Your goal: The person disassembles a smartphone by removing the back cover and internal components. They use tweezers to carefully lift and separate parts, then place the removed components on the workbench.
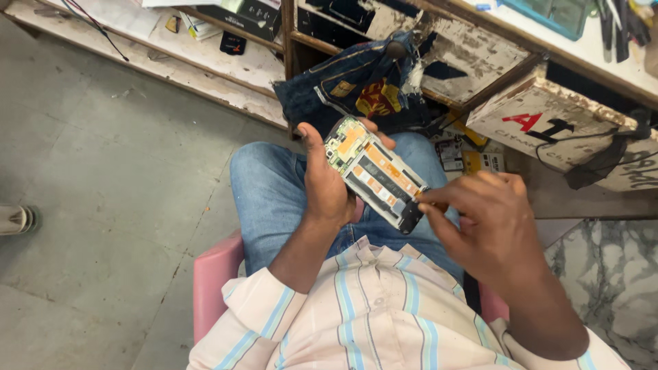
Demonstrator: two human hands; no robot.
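Observation:
My left hand (325, 181) grips an opened phone body (373, 171) over my lap, its back cover off so the board, orange strips and dark battery bay show. The thumb lies along the phone's left side and fingertips show behind its top edge. My right hand (490, 223) pinches at the phone's lower end, fingertips closed on a small dark part (411, 214) there. Whether a tool is in that hand I cannot tell.
I sit on a pink stool (212, 274) in blue jeans (271, 192). Ahead stands a worn wooden workbench (480, 62) with open shelves, a dark blue cloth bag (356, 85) hanging from it, cables and small boxes. Grey floor lies left, marble tile at right.

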